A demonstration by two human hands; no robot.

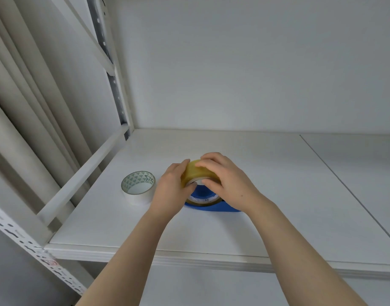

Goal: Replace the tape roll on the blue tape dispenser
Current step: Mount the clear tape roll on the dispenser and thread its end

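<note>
At frame centre, my left hand (172, 186) and right hand (222, 177) both clasp the yellowish tape roll (193, 171) seated on the blue tape dispenser (211, 207); it looks light, stiff, slick-sided, best gripped across its rims

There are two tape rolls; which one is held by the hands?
The yellowish tape roll, gripped by both hands at the blue dispenser. The white tape roll lies untouched on the shelf.

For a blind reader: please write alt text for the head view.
Both hands, left hand and right hand, grip a yellowish tape roll on a blue tape dispenser on a white shelf. A white tape roll lies left.
</note>
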